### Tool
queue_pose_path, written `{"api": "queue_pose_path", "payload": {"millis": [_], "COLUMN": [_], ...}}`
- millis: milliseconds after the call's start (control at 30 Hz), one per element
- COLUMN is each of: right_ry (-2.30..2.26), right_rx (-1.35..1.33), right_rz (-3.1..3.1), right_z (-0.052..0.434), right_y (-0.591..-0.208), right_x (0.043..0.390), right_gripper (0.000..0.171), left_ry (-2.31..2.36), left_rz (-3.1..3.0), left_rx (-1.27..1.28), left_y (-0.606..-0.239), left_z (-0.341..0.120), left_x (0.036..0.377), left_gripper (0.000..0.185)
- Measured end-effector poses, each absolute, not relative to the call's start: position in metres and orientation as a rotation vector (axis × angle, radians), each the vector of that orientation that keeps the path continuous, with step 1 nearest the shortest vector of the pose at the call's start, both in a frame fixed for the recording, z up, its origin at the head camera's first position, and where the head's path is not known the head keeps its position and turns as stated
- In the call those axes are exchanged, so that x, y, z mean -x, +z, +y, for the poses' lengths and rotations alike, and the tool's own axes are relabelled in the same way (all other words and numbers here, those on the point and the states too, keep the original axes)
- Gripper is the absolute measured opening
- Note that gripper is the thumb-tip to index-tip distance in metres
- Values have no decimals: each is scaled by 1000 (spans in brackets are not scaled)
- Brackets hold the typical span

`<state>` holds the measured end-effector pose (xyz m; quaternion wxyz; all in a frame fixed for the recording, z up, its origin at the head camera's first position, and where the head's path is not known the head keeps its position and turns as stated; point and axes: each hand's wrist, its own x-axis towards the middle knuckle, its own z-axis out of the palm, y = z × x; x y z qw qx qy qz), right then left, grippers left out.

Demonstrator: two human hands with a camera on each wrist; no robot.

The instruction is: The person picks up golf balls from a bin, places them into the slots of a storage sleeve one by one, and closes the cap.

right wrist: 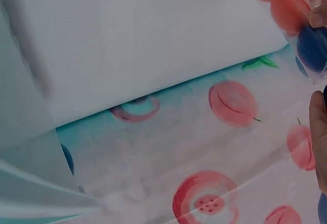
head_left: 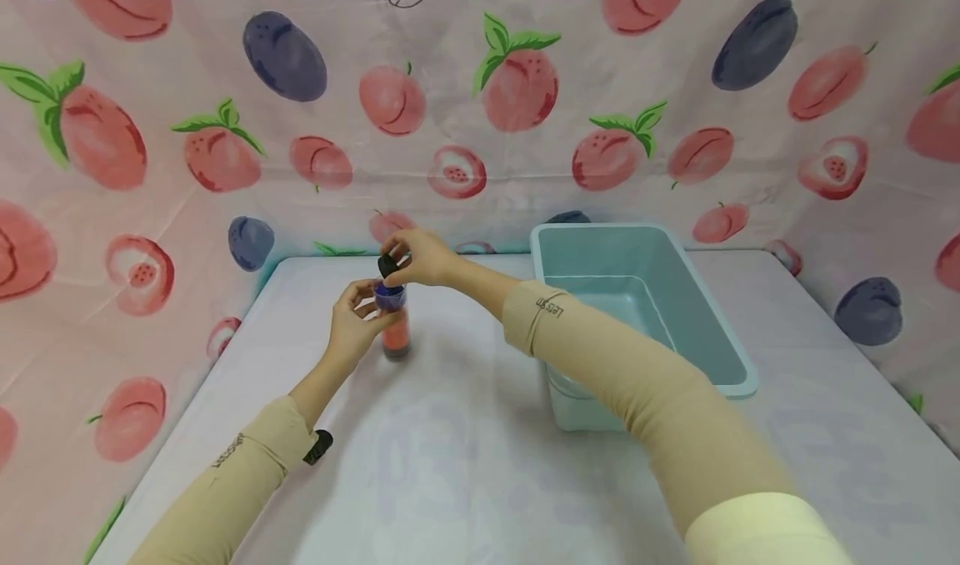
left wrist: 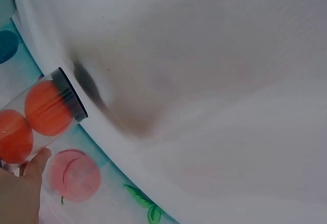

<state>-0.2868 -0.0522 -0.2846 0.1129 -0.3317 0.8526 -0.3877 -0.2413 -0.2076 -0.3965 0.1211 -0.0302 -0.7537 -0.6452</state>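
Note:
My left hand (head_left: 352, 323) grips a clear plastic tube (head_left: 395, 332) near its upper part, thumb on one side and fingers on the other. Inside the tube sit orange balls (left wrist: 48, 107), with a blue ball (right wrist: 312, 47) at the top end. A dark base (left wrist: 69, 95) closes the lower end, close over the table. Just above the tube's mouth, my right hand (head_left: 427, 257) pinches a small black cap (head_left: 387, 265) between thumb and fingers. In the right wrist view, the right hand shows only at the edge, and the cap is mostly out of frame.
A light blue-green plastic bin (head_left: 558, 398) stands on the white table (head_left: 457, 482) to the right, partly behind my right forearm. Beside the left cuff shows a small black object (head_left: 318, 447). Fruit-printed cloth (head_left: 480, 65) hangs behind the table's far edge.

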Motion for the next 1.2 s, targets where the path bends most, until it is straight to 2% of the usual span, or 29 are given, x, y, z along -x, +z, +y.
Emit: {"api": "queue_pose_path", "payload": {"millis": [400,1200], "right_ry": [-979,-604], "right_rx": [1000,1200], "right_rz": [2536,2572], "right_z": [-56,-74], "right_y": [-296,-295], "right_x": [288,287], "right_gripper": [43,44], "left_ry": [-1895,-1932], "left_rz": [-2271,-2260], "left_rx": [63,82], "left_y": [-409,-415], "left_z": [-212,-217], "left_x": [238,234], "left_gripper": [59,46]}}
